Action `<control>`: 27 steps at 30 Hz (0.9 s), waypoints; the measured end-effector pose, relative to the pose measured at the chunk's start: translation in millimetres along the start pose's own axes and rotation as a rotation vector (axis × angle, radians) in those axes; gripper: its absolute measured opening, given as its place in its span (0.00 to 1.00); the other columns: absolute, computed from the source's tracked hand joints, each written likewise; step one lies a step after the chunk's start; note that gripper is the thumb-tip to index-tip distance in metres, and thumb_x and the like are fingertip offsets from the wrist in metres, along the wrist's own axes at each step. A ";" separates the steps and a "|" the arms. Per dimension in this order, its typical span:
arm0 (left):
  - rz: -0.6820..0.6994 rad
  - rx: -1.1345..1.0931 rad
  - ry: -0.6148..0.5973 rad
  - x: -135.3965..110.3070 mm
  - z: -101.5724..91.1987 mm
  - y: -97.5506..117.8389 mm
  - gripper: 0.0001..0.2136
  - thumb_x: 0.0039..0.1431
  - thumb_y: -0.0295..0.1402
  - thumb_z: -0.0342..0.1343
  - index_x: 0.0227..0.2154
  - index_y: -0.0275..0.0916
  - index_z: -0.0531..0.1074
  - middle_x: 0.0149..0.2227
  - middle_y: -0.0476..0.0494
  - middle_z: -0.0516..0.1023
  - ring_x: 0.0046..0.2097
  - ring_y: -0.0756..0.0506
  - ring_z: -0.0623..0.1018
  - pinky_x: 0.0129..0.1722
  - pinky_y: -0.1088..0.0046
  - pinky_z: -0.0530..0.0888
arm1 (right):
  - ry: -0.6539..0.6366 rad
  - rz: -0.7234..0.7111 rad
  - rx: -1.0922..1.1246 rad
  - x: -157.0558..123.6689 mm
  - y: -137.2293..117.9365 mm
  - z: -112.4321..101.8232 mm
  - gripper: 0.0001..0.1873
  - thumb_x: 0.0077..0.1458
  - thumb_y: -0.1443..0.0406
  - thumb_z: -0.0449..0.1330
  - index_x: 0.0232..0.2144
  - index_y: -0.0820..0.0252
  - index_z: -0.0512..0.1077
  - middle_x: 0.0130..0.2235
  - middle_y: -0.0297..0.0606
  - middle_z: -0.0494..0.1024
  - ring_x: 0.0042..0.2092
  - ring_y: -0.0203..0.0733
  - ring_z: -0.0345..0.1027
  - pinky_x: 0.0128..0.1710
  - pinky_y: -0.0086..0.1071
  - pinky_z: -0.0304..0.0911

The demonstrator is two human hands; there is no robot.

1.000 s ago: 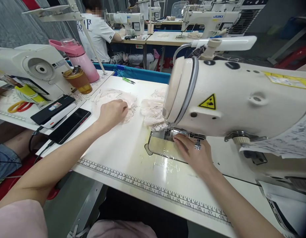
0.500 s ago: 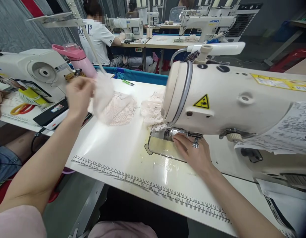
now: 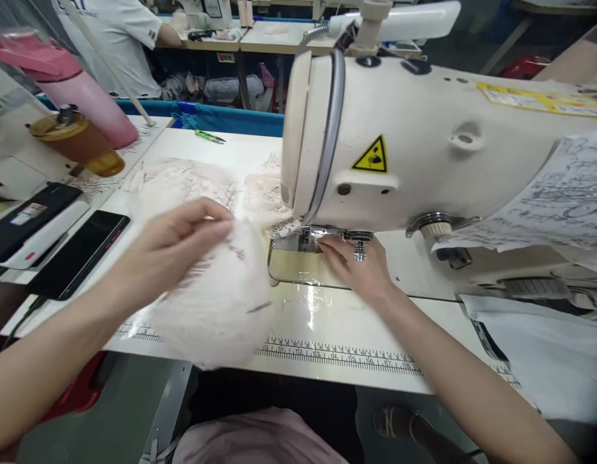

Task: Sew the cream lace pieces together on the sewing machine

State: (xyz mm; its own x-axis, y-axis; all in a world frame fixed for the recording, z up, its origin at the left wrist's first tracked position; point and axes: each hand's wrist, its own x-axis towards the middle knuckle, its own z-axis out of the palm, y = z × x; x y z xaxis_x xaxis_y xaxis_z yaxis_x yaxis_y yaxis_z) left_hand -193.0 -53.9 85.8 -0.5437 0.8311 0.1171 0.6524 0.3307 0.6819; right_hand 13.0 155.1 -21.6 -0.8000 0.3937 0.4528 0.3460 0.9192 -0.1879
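My left hand (image 3: 187, 248) pinches the upper edge of a thin, pale pink piece of fabric (image 3: 225, 299) that hangs blurred over the table's front edge. My right hand (image 3: 359, 261) lies on the bed of the white sewing machine (image 3: 414, 151). Its thumb and fingertips are pressed together beside the presser foot (image 3: 305, 238); whatever is between them is hidden. Behind my left hand, a pile of pale pink fabric pieces (image 3: 182, 177) with loose dark threads rests on the table. More pale fabric (image 3: 267, 193) lies left of the machine head.
Black phone (image 3: 80, 251), a dark case (image 3: 28, 219), an amber cup (image 3: 78, 138) and a pink bottle (image 3: 80, 90) stand or lie at left. Green thread snips (image 3: 210, 136) lie at the back. Patterned paper (image 3: 535, 193) hangs from the machine. A person in a white shirt (image 3: 109, 45) sits beyond.
My left hand has brought the fabric piece rightward and nearer to me, from the left side of the table. My right hand stays by the presser foot. The view has tilted down.
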 end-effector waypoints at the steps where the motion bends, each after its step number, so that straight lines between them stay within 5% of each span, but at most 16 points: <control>1: 0.033 -0.062 -0.148 5.7 13.5 -0.4 0.12 0.64 0.44 0.50 0.35 0.42 0.73 0.25 0.51 0.75 0.22 0.52 0.71 0.18 0.79 0.64 | -0.017 0.019 -0.004 -0.2 0.5 0.6 0.15 0.64 0.60 0.52 0.41 0.56 0.79 0.31 0.38 0.81 0.31 0.41 0.71 0.36 0.35 0.60; 3: 0.119 0.031 -0.274 17.7 38.0 -5.0 0.12 0.66 0.41 0.48 0.36 0.42 0.73 0.28 0.49 0.77 0.24 0.50 0.73 0.20 0.77 0.66 | -0.035 0.058 -0.031 -0.7 1.3 1.4 0.17 0.64 0.58 0.52 0.40 0.58 0.79 0.30 0.39 0.80 0.29 0.41 0.70 0.34 0.37 0.60; 8: 0.592 0.496 -0.025 16.4 77.5 -10.9 0.12 0.68 0.34 0.47 0.42 0.36 0.75 0.43 0.40 0.80 0.42 0.41 0.79 0.36 0.65 0.77 | -0.090 0.060 -0.068 -3.5 -4.1 -3.4 0.19 0.66 0.62 0.47 0.42 0.59 0.78 0.32 0.41 0.80 0.29 0.41 0.68 0.33 0.38 0.61; 12: 0.841 0.554 -0.025 0.4 97.2 -9.9 0.15 0.67 0.33 0.50 0.51 0.31 0.72 0.51 0.35 0.77 0.51 0.38 0.77 0.45 0.61 0.79 | -0.143 -0.124 -0.033 -7.3 -13.3 -8.7 0.21 0.63 0.71 0.47 0.52 0.49 0.72 0.47 0.33 0.79 0.37 0.38 0.72 0.40 0.37 0.63; 15: 0.873 0.562 -0.033 0.6 107.4 -16.0 0.17 0.66 0.33 0.51 0.53 0.29 0.70 0.54 0.33 0.74 0.55 0.37 0.75 0.52 0.60 0.77 | -0.160 -0.180 0.036 -8.4 -14.5 -5.0 0.22 0.62 0.71 0.49 0.54 0.48 0.69 0.52 0.32 0.76 0.43 0.38 0.73 0.43 0.35 0.64; 20: 0.890 0.510 -0.043 3.4 109.1 -25.0 0.17 0.66 0.33 0.51 0.54 0.29 0.69 0.55 0.33 0.73 0.57 0.37 0.73 0.53 0.59 0.76 | -0.230 -0.034 0.146 -8.3 -12.2 3.7 0.20 0.65 0.57 0.52 0.56 0.54 0.65 0.46 0.38 0.79 0.47 0.44 0.72 0.48 0.40 0.63; 23: 0.906 0.448 -0.074 -0.3 104.8 -24.4 0.16 0.65 0.35 0.52 0.50 0.29 0.70 0.55 0.33 0.73 0.57 0.37 0.73 0.53 0.61 0.75 | -0.283 0.036 0.160 -7.9 -16.1 0.7 0.19 0.62 0.51 0.53 0.49 0.55 0.69 0.39 0.37 0.80 0.41 0.46 0.73 0.45 0.41 0.63; 27: 0.824 0.366 -0.114 3.5 101.2 -24.0 0.16 0.65 0.40 0.53 0.46 0.32 0.70 0.52 0.34 0.76 0.54 0.38 0.75 0.48 0.62 0.76 | -0.349 0.010 0.304 -4.9 -21.5 -6.1 0.09 0.61 0.57 0.57 0.37 0.56 0.69 0.43 0.35 0.78 0.39 0.40 0.73 0.39 0.36 0.62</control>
State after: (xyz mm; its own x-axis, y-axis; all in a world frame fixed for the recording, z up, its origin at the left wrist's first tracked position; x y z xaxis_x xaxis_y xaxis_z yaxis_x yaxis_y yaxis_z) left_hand -157.2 -13.7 -3.2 0.2122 0.8998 0.3812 0.9489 -0.2829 0.1395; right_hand 12.4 133.3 -14.5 -0.9325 0.3334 0.1392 0.2369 0.8551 -0.4611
